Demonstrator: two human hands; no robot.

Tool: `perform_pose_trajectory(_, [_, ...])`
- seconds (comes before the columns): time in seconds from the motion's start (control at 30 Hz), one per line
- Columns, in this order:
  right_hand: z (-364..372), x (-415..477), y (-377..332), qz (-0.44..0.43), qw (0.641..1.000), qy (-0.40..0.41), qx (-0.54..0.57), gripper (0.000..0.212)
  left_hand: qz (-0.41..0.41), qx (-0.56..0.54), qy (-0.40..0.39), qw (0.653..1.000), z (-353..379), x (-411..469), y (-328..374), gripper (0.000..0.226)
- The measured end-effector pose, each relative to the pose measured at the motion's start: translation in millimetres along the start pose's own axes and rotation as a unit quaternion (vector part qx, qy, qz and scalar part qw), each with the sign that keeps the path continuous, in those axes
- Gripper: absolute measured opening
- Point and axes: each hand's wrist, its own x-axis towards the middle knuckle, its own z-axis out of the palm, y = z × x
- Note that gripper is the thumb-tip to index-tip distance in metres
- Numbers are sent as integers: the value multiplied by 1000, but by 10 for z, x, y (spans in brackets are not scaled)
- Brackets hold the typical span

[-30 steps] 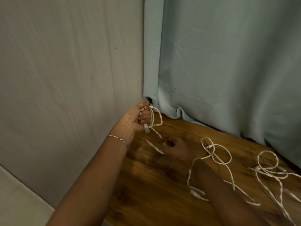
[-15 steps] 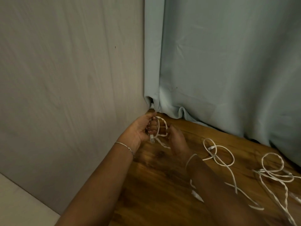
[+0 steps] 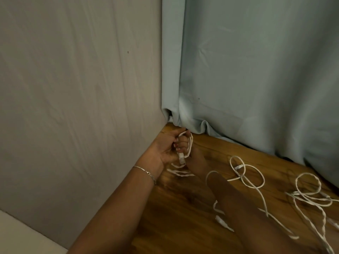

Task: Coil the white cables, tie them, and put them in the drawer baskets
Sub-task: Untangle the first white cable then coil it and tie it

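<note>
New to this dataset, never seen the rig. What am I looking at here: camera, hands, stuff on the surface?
There is no robot. A person wears one wide-angle camera on the head, looking down at their own bare hands. The left hand, with a bracelet on its wrist, holds a white cable coil wound around its fingers. The right hand is at the coil, feeding cable. More loose white cables lie on the wooden table. A grey wall and blue curtain stand behind. No drawer baskets are in view.

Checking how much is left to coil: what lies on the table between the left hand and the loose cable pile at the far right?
In the head view, the right forearm and a looped white cable lie between them.
</note>
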Motion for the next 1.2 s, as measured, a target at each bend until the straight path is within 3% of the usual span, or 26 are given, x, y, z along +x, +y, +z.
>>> perform_pose_trajectory(0.03, [-98, -92, -105, 45, 996, -23, 73, 17, 29, 0, 7, 1000, 3, 27, -33, 33])
perform_pose_trajectory(0.07, [-59, -62, -172, 130, 983, 85, -93, 22, 60, -4, 15, 998, 1, 54, -60, 37])
perform_pose_trajectory(0.1, [-83, -122, -244, 94, 990, 29, -103, 24, 93, -10, 24, 995, -10, 83, -78, 39])
perform_pose_trajectory(0.13, [67, -36, -200, 41, 987, 38, -148, 20, 124, -18, 34, 992, -27, 116, -87, 39])
perform_pose_trajectory(0.2, [127, -159, -162, 17, 990, -54, -131, 10, 177, -35, 60, 982, -76, 186, -79, 40])
perform_pose_trajectory(0.3, [135, -261, -112, -16, 990, -21, -139, 19, 222, -27, 99, 970, -181, 300, -30, 41])
perform_pose_trajectory(0.37, [138, -337, -179, -42, 989, -36, -139, 11, 234, 1, 124, 964, -261, 369, -1, 38])
perform_pose_trajectory(0.47, [69, -440, -244, -47, 987, -59, -142, 22, 236, 38, 146, 960, -346, 467, 14, 34])
perform_pose_trajectory(0.53, [-3, -461, -330, -49, 987, -79, -134, 26, 248, 104, 180, 946, -362, 525, 20, 29])
perform_pose_trajectory(0.6, [-118, -436, -397, -51, 988, -79, -126, 35, 261, 246, 219, 908, -355, 571, 28, 30])
perform_pose_trajectory(0.7, [-335, -366, -493, -71, 986, -72, -133, 35, 244, 427, 213, 844, -347, 549, 9, 36])
perform_pose_trajectory(0.83, [-615, -215, -587, -70, 992, -48, -90, 47, 200, 548, 194, 789, -312, 421, -21, 33])
perform_pose_trajectory(0.87, [-675, -174, -590, -46, 993, -60, -87, 41, 193, 569, 187, 777, -311, 410, -23, 32])
perform_pose_trajectory(0.93, [-789, -103, -593, -5, 993, -93, -69, 23, 189, 587, 174, 768, -275, 370, -17, 33])
perform_pose_trajectory(1.2, [-1145, 145, -575, -19, 980, -138, -142, 14, 110, 593, 129, 787, -215, 224, -38, 65])
